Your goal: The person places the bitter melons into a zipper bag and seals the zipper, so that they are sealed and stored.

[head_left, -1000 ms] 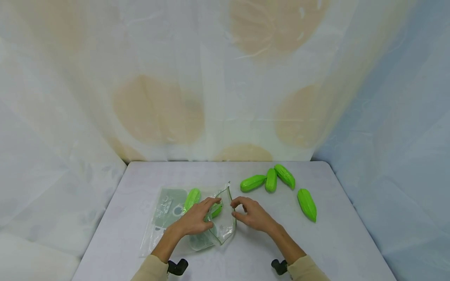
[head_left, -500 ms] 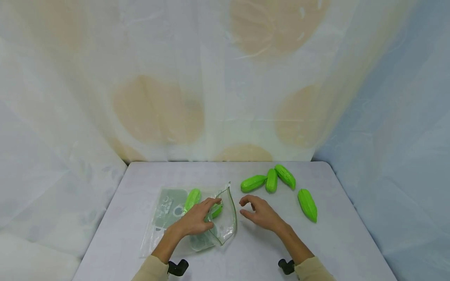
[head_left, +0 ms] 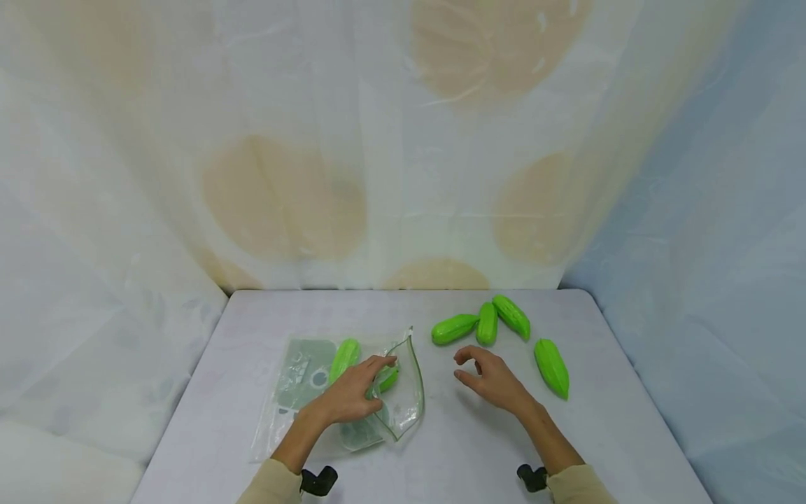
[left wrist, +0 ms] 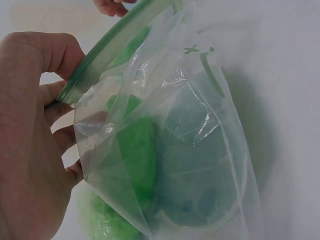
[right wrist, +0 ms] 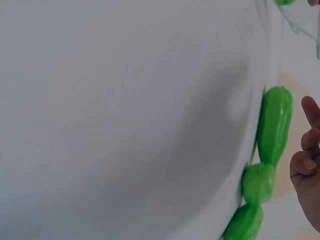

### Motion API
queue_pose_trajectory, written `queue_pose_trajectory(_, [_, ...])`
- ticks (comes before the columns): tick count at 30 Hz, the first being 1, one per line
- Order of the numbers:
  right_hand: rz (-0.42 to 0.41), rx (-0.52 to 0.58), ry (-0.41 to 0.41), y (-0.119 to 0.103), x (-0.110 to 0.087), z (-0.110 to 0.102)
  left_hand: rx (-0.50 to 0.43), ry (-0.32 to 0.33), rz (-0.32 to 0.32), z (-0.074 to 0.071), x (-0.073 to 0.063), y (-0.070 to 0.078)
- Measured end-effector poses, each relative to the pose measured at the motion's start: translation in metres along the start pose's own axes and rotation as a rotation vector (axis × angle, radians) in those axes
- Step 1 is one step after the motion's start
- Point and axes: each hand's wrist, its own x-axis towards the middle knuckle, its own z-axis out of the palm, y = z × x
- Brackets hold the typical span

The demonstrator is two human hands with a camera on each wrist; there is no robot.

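My left hand [head_left: 350,393] holds the mouth edge of a clear zip bag [left wrist: 195,135], thumb on one side and fingers on the other. The bag lies on the table with its green-lined mouth [head_left: 415,371] spread toward the right. A bright green ridged gourd [head_left: 344,355] lies lengthwise by the left hand, and another gourd [head_left: 389,379] shows through the plastic near the mouth, partly hidden by the fingers. My right hand [head_left: 494,381] hovers over the table right of the bag, fingers loosely bent, holding nothing. Its nearest things are the loose gourds beyond it.
Farther back, a gourd [head_left: 455,328], a second gourd [head_left: 487,323] and a third gourd [head_left: 511,317] lie in a touching row. One more gourd [head_left: 551,368] rests apart on the right. Printed sheeting [head_left: 403,175] encloses the white table [head_left: 604,448] behind and at both sides.
My right hand has let go of the bag's mouth edge and moved right, toward the loose gourds. The left hand and the bag have stayed in place.
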Motion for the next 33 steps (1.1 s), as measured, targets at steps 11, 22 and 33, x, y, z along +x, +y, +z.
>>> queue_pose_trajectory(11, [0.083,-0.002,0.108,0.026,-0.02,-0.027,0.005,-0.005,-0.006,0.0,-0.003,0.0])
queue_pose_trajectory(22, [0.12,-0.073,0.18,0.043,-0.033,-0.059,-0.009,-0.015,-0.017,0.0,-0.004,-0.003])
queue_pose_trajectory(33, [0.181,-0.152,0.236,0.068,-0.043,-0.081,0.004,-0.009,-0.011,0.0,-0.003,-0.003])
